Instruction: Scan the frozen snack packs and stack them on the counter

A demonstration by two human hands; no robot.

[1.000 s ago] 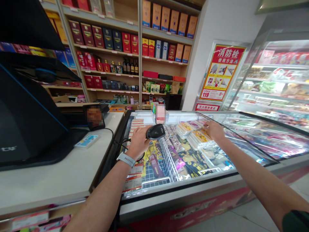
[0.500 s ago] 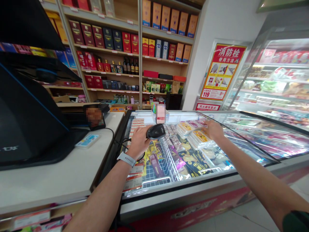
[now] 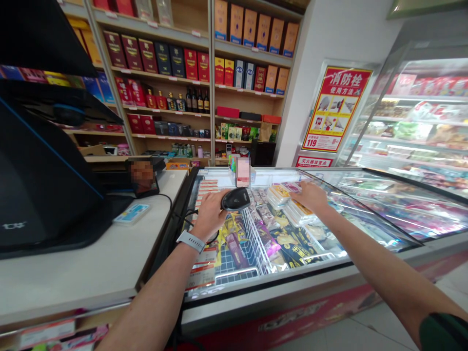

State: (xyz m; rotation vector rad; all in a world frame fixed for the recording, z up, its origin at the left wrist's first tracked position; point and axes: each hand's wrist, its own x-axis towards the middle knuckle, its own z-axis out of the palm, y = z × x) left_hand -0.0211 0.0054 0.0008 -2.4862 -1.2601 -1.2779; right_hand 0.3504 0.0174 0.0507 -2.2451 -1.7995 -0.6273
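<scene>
My left hand is wrapped around a black handheld barcode scanner, held over the glass-topped freezer with its head pointing right. My right hand reaches over a group of clear plastic food packs. Its fingers are curled at the edge of a pack with a purple label, partly hiding it. Close by lie packs with yellow labels, one stack to the left and another pack below the hand. A light watch band circles my left wrist.
The freezer holds wire baskets of wrapped ice creams under glass. On the left, a counter carries a dark checkout terminal and a blue-white card. A pink-fronted box stands at the freezer's back edge. The scanner's black cable hangs near my left wrist.
My right hand has shifted left across the packs and now covers more of the purple- and yellow-labelled ones. My left hand and the scanner have stayed nearly still.
</scene>
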